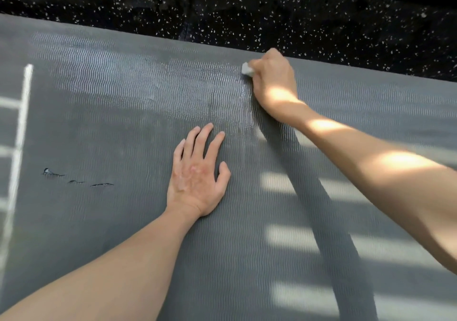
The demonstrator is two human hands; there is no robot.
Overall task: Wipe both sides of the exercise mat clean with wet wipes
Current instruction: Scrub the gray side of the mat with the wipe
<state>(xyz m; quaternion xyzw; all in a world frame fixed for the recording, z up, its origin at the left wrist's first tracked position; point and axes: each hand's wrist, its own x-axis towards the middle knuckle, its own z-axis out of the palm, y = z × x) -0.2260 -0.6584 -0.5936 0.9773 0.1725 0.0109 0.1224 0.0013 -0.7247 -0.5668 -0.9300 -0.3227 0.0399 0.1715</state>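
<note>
Mat: grey exercise mat (111, 127), wavy-ribbed foam, flat on the floor, with small tears at left.
Wipe: crumpled white wet wipe (247, 69) near the mat's far edge, beside a glossy damp patch.
Right hand (273, 83): grip clamped on the wipe.
Left hand (197, 174): grip apart, fingers spread flat on the mat.
Floor (222, 11): black, white-speckled.

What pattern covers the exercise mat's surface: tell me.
Fine wavy ridges run across the grey exercise mat, clearest in the head view near its wet middle.

You see a grey mat (123, 127) with a fine wavy ribbed pattern and white lines at its left. The wipe (247, 69) is white. The far floor (247, 11) is black, speckled white.
</note>
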